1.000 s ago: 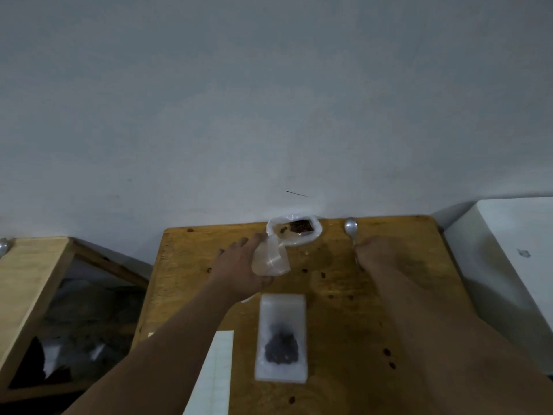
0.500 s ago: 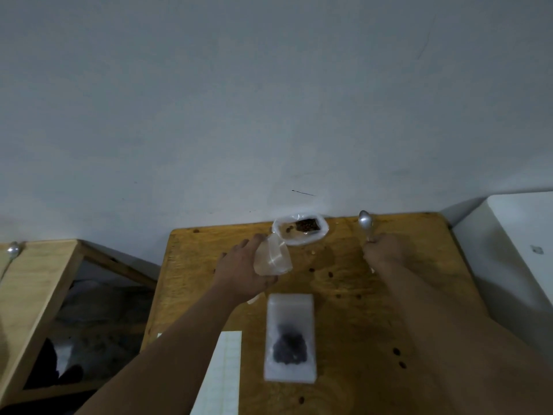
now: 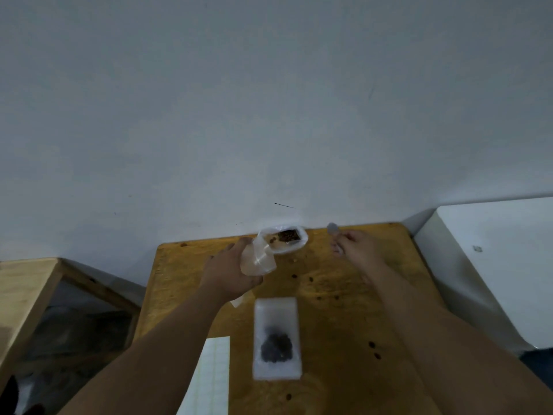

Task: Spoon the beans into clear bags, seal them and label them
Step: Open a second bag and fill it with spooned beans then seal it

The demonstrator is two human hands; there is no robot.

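Note:
A white plastic bag of brown beans (image 3: 286, 241) lies open at the far edge of the wooden table (image 3: 344, 295). My left hand (image 3: 230, 271) holds a small empty clear bag (image 3: 256, 259) just in front of it. My right hand (image 3: 356, 245) grips a metal spoon (image 3: 332, 228), bowl raised, to the right of the bean bag. Nearer me lies a sealed clear bag with dark beans (image 3: 276, 339). A sheet of white labels (image 3: 209, 375) lies at the table's near left edge.
Several loose beans (image 3: 374, 350) are scattered on the tabletop. A white box-like unit (image 3: 493, 265) stands right of the table. A wooden frame (image 3: 27, 295) stands to the left. A grey wall rises right behind the table.
My right hand has lifted the spoon off the table and carried it up, with its bowl now raised. My left hand keeps hold of the clear bag near the bean bag.

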